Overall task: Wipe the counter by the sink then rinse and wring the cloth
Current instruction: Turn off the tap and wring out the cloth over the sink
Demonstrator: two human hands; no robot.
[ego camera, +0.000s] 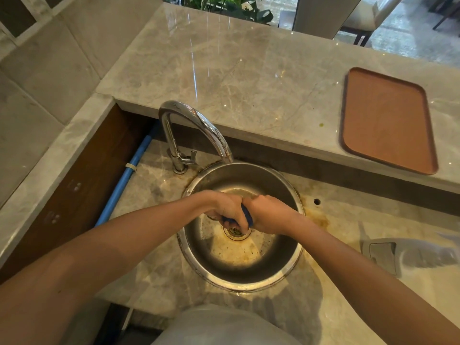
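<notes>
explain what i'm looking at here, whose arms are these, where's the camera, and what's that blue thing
There is no machine here. The one picture comes from a wide-angle camera worn on a person's head, looking forward and down, so the two bare arms reaching in from below are that person's own.

The left hand and right hand are closed side by side around a blue cloth, which mostly hides inside the grip. They hold it over the drain of a round steel sink, as one would to wring it.

Behind the sink stands a curved chrome tap; no water shows at its spout. On the raised marble counter beyond lies an empty brown tray.
</notes>
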